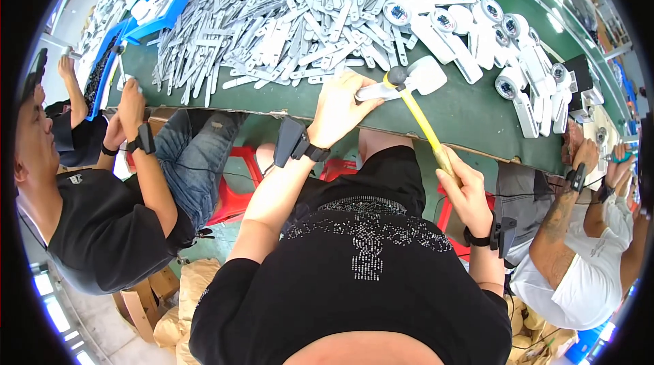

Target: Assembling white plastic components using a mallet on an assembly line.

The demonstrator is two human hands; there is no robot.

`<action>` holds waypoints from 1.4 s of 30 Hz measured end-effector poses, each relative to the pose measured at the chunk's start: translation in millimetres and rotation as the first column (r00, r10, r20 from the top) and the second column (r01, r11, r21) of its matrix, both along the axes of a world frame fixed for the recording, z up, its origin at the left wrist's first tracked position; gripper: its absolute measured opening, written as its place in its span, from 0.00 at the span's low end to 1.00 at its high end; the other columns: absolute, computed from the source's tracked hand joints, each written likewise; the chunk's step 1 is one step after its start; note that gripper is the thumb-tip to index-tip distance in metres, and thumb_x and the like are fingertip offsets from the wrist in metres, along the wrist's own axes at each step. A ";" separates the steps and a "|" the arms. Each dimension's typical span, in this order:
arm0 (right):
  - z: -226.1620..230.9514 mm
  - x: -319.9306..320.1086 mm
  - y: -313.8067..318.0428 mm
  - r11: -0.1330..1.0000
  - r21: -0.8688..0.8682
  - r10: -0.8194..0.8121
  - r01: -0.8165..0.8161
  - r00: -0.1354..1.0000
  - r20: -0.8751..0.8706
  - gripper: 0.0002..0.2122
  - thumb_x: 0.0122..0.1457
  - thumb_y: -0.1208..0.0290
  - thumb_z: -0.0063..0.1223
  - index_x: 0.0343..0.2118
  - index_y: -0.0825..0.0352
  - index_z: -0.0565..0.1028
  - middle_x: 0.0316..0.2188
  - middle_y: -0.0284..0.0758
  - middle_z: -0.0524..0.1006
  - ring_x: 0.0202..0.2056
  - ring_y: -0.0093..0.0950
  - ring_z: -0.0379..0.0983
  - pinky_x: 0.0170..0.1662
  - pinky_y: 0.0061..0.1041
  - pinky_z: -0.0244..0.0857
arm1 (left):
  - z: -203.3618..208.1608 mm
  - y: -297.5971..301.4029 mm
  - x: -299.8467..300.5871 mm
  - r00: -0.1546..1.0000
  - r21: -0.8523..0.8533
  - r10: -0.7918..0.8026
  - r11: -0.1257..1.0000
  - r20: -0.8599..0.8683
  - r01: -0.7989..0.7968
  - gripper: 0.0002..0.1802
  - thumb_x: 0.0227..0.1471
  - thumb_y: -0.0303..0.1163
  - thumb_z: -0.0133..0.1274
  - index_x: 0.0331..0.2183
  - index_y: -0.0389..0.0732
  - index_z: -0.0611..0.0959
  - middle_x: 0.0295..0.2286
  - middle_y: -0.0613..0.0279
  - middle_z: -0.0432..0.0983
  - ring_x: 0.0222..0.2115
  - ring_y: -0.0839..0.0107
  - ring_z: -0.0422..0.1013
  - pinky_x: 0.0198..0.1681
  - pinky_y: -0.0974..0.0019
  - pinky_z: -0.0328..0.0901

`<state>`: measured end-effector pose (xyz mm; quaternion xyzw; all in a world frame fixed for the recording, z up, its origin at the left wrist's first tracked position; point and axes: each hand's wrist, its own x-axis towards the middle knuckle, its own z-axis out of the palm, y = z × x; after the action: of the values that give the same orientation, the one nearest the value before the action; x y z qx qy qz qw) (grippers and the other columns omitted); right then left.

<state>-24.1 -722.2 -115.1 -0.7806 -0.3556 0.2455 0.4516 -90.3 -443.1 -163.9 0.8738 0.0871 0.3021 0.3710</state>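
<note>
My left hand (pixel 338 107) is closed round the grey handle end of a white plastic part (pixel 429 75), just over the table's near edge. That part has a broad, rounded white end pointing right. In my right hand (pixel 467 189) is a hammer (pixel 424 124) with a yellow handle, gripped near its lower end. Its dark round head lies over the middle of the white part; whether the two touch I cannot tell. Beyond my left hand spreads a big heap of flat grey plastic strips (pixel 272 31).
White housings with round heads (pixel 470 31) crowd the right of the green table (pixel 327 99). A blue tray (pixel 167 7) with white parts stands far left. Co-workers sit at my left (pixel 109 222) and right (pixel 572 263). Red stools (pixel 235 188) show below the edge.
</note>
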 end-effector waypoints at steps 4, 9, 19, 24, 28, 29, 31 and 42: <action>3.8 -12.2 -8.1 0.974 0.202 -0.127 0.106 0.987 0.097 0.19 0.58 0.78 0.52 0.52 0.76 0.67 0.37 0.41 0.77 0.33 0.23 0.70 0.39 0.19 0.64 | -9.2 3.7 2.5 0.998 0.056 -0.010 0.998 0.057 0.007 0.13 0.37 0.31 0.66 0.29 0.38 0.82 0.24 0.58 0.75 0.26 0.61 0.70 0.31 0.63 0.64; -4.6 -8.6 -4.2 0.999 0.046 -0.013 0.008 0.995 0.104 0.20 0.58 0.79 0.52 0.53 0.77 0.66 0.38 0.43 0.77 0.35 0.26 0.73 0.41 0.21 0.65 | -9.4 0.6 5.0 0.998 -0.017 -0.002 1.000 0.069 0.003 0.12 0.35 0.30 0.66 0.27 0.39 0.82 0.23 0.60 0.75 0.27 0.61 0.71 0.32 0.61 0.63; 8.7 -22.5 13.1 0.990 0.115 0.063 -0.081 0.987 0.149 0.19 0.58 0.78 0.51 0.52 0.75 0.67 0.35 0.45 0.76 0.29 0.28 0.71 0.37 0.21 0.65 | -18.8 -3.0 -1.6 0.991 0.037 0.111 0.993 0.070 -0.114 0.16 0.32 0.32 0.69 0.27 0.38 0.83 0.23 0.59 0.74 0.27 0.61 0.69 0.32 0.61 0.64; 1.4 -21.5 18.9 0.987 0.054 0.138 -0.148 0.977 0.161 0.19 0.58 0.77 0.51 0.53 0.73 0.67 0.33 0.45 0.75 0.29 0.31 0.71 0.37 0.23 0.66 | -24.6 -3.4 1.5 0.986 0.012 0.157 0.987 0.061 -0.158 0.18 0.30 0.32 0.70 0.28 0.39 0.82 0.22 0.59 0.74 0.26 0.61 0.70 0.31 0.62 0.65; 3.7 -24.6 21.7 0.991 0.032 0.123 -0.128 0.985 0.121 0.19 0.58 0.77 0.52 0.53 0.73 0.68 0.35 0.45 0.76 0.31 0.28 0.72 0.39 0.22 0.66 | -22.8 -2.4 4.0 0.982 -0.007 0.145 0.989 0.118 -0.145 0.16 0.29 0.32 0.70 0.26 0.39 0.84 0.23 0.59 0.76 0.27 0.62 0.71 0.34 0.63 0.66; 3.3 -22.4 22.3 0.989 -0.043 0.146 -0.143 0.984 0.098 0.19 0.58 0.78 0.52 0.53 0.73 0.68 0.36 0.45 0.76 0.32 0.27 0.73 0.39 0.22 0.66 | -25.4 0.5 3.4 0.990 0.003 0.133 0.991 0.040 -0.133 0.15 0.30 0.32 0.70 0.26 0.40 0.84 0.24 0.59 0.76 0.28 0.62 0.71 0.35 0.63 0.65; 0.2 -25.0 13.8 0.995 0.032 0.087 -0.091 0.988 0.126 0.19 0.58 0.78 0.52 0.53 0.74 0.68 0.36 0.44 0.77 0.33 0.25 0.72 0.39 0.21 0.66 | -24.3 -2.3 0.9 0.990 0.005 0.131 0.991 0.049 -0.132 0.16 0.30 0.33 0.69 0.27 0.41 0.85 0.24 0.60 0.76 0.30 0.61 0.71 0.36 0.61 0.65; -15.4 -22.8 16.9 0.997 0.033 0.065 -0.069 0.991 0.113 0.18 0.57 0.77 0.52 0.51 0.74 0.69 0.29 0.42 0.74 0.25 0.25 0.68 0.32 0.21 0.64 | -27.9 -8.8 -2.4 0.992 0.008 0.114 0.993 0.059 -0.114 0.17 0.30 0.36 0.69 0.26 0.40 0.83 0.24 0.60 0.75 0.30 0.59 0.69 0.37 0.59 0.63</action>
<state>-47.0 -705.4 -130.5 -0.7722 -0.4109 0.2098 0.4369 -92.8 -451.9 -191.9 0.8603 0.1244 0.3485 0.3505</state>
